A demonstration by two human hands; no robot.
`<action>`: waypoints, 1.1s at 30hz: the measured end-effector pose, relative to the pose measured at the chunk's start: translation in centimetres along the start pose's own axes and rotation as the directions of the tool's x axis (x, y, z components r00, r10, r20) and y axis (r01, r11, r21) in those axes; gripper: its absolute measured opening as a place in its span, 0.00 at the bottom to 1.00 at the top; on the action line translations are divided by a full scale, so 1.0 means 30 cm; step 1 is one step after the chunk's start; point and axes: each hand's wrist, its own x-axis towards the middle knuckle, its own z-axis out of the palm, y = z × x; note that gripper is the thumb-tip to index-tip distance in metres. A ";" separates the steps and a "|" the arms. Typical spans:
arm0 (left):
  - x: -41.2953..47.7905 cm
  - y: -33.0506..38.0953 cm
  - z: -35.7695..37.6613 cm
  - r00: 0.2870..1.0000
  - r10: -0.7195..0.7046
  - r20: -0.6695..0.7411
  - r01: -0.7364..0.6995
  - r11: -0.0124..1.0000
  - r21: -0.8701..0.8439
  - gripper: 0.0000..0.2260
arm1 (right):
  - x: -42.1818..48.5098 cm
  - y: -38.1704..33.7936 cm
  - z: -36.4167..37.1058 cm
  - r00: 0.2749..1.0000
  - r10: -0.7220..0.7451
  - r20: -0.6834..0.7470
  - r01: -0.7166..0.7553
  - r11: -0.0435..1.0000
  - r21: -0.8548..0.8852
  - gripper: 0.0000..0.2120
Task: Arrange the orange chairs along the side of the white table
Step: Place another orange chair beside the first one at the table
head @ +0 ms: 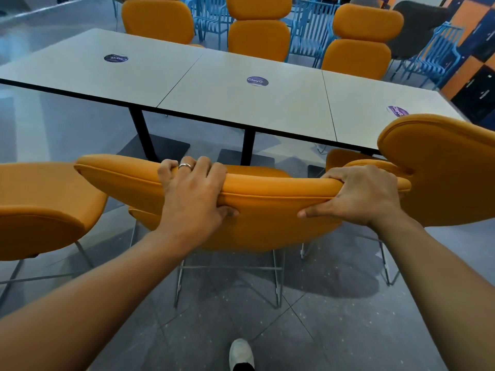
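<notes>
An orange chair (267,210) with metal wire legs stands in front of me, its back toward me and its seat facing the long white table (227,103). My left hand (192,194) grips the top edge of its backrest, fingers curled over the rim. My right hand (361,196) grips the same edge further right. A second orange chair (40,210) stands at the left on this side of the table, and a third (450,170) at the right, close to my right hand. Three more orange chairs (258,36) line the table's far side.
The table rests on black pedestal legs (142,132) with flat bases. Stacked blue metal chairs (310,30) crowd the back, and orange and dark lockers (479,62) stand at the far right. My shoe (241,354) is on the grey tiled floor behind the chair.
</notes>
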 end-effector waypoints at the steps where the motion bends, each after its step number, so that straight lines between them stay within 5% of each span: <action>1: 0.029 0.002 0.014 1.000 -0.001 0.001 0.001 1.000 0.008 0.28 | 0.027 0.019 0.006 1.000 -0.006 0.000 0.006 1.000 0.005 0.42; 7: 0.196 0.014 0.089 1.000 -0.020 0.009 0.020 0.999 0.039 0.29 | 0.192 0.107 0.026 0.999 -0.040 0.000 0.040 0.999 -0.017 0.35; 23: 0.462 0.041 0.222 0.999 -0.043 0.012 0.042 0.998 0.044 0.29 | 0.460 0.279 0.072 0.999 -0.044 -0.004 0.044 0.998 -0.039 0.42; 27: 0.445 0.039 0.205 0.997 -0.047 0.058 0.044 0.998 0.050 0.31 | 0.434 0.259 0.065 0.998 -0.066 -0.013 0.066 0.998 -0.025 0.36; 33: 0.454 0.003 0.144 0.979 -0.073 0.190 0.068 0.997 0.036 0.35 | 0.419 0.161 0.066 0.997 0.000 0.080 0.011 0.989 -0.144 0.44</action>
